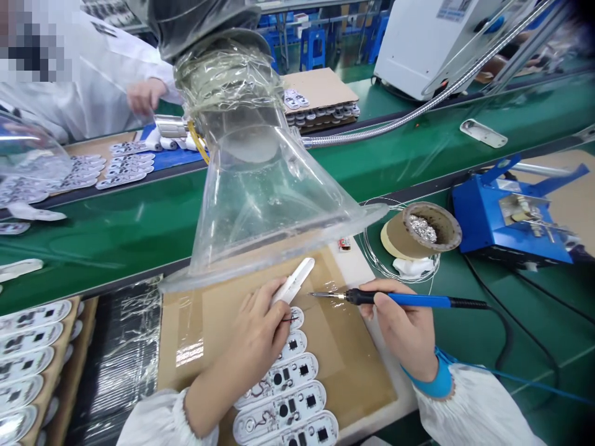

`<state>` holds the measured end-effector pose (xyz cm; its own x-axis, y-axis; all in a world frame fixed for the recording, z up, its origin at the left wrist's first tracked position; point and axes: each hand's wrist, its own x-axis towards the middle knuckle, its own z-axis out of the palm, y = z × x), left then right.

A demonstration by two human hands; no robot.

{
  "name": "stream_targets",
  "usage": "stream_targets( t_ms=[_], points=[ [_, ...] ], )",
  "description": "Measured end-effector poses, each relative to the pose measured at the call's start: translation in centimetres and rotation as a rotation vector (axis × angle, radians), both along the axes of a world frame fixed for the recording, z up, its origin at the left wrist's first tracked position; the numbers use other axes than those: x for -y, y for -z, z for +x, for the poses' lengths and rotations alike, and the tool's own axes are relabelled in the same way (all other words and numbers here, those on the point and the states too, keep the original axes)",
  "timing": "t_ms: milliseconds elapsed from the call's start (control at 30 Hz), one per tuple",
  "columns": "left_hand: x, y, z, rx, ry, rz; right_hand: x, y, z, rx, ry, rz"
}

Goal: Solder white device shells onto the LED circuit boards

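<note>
My right hand (402, 322) grips a blue-handled soldering iron (413, 300), its bare metal tip pointing left above the cardboard. A blue band circles that wrist. My left hand (258, 328) is closed around a long white plastic housing (294, 282) with a rounded end, tilted up and to the right. The iron's tip is close to the housing but apart from it. Beneath and beside my left hand lies a row of white oval housings with circuit boards (297, 368), partly covered by my hand and forearm. They rest on a taped cardboard sheet (357, 353).
A clear fume hood (274, 192) hangs over the cardboard. To the right stand a pot of metal wool (423, 229), loose solder wire and a blue soldering device (506, 210). A green conveyor (139, 229) runs behind. More boards (28, 353) are stacked left; a co-worker's hand (146, 96) is across.
</note>
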<state>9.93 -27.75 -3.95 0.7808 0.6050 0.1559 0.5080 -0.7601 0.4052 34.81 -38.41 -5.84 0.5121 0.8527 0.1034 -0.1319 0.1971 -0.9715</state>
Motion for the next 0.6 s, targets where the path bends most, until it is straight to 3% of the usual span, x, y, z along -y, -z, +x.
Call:
stream_targets(
  t_ms=[367, 600],
  points=[
    [1.2, -1.2, -0.7, 0.229, -0.118, -0.178, 0.2, 0.1, 0.3, -0.036, 0.006, 0.005],
    [0.9, -0.7, -0.3, 0.261, -0.168, -0.226, 0.2, 0.1, 0.4, -0.053, 0.002, 0.025]
  ],
)
